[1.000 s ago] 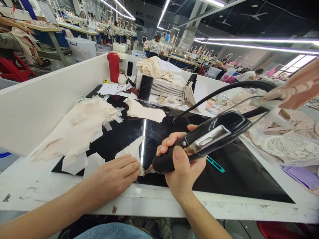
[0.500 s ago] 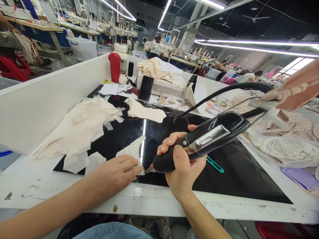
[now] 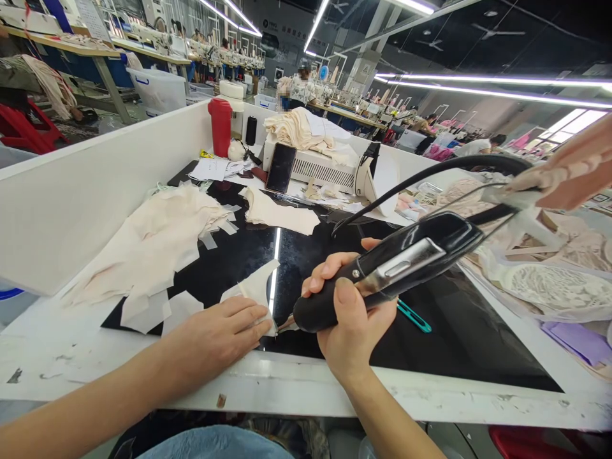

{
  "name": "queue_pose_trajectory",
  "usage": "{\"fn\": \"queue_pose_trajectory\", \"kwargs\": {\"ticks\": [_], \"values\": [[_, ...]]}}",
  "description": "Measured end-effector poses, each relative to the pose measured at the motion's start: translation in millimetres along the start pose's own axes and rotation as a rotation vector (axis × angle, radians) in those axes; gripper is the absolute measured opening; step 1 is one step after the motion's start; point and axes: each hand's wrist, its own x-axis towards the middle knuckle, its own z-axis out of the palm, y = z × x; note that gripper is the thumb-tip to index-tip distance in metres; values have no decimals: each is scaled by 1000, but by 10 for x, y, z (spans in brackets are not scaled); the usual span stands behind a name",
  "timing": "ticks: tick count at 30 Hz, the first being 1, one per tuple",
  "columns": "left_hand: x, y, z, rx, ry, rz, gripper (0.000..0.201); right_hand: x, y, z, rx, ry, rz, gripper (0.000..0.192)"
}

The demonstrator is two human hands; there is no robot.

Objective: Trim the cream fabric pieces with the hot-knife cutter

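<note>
My right hand (image 3: 356,319) is wrapped round a black corded hand tool (image 3: 394,268) with a silver lever along its side. Its narrow metal tip (image 3: 287,325) points down to the left, at the lower corner of a cream fabric piece (image 3: 258,280). On that piece lies my left hand (image 3: 234,322), fingers stretched out and pressing it against the glossy black mat (image 3: 306,268). The fingers cover part of the fabric's lower edge. Whether the tip touches the fabric or only sits beside it I cannot tell.
A heap of cream pieces (image 3: 157,236) lies left, and a small stack (image 3: 280,213) behind. A teal cutter (image 3: 414,316) rests right of my right hand. A phone (image 3: 280,167) leans on a white vented box (image 3: 322,172). The tool's cable (image 3: 406,185) arches across the right side.
Both hands, the tool and the fabric stay almost where they were. A person in the far background has shifted posture.
</note>
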Motion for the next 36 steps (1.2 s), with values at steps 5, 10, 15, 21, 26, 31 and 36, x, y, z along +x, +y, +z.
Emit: {"fn": "queue_pose_trajectory", "kwargs": {"ticks": [5, 10, 15, 21, 26, 31, 36], "values": [[4, -6, -13, 18, 2, 4, 31, 85, 19, 31, -35, 57, -34, 44], [1, -13, -4, 6, -7, -2, 30, 148, 80, 61, -41, 47, -18, 41], [-11, -5, -13, 7, 0, -20, 31, 137, 125, 67, -12, 31, -21, 39], [-7, 1, -16, -8, 1, -35, 32, 123, 126, 80, -41, 40, -18, 38], [-2, 11, -27, -29, 4, -83, 28, 172, 121, 119, -24, 66, -9, 43], [-19, 21, -13, -14, 11, -76, 25, 227, 163, 147, -16, 86, -43, 44], [-36, 7, 0, -26, 13, -91, 27, 220, 218, 158, -50, 60, -30, 43]]}}
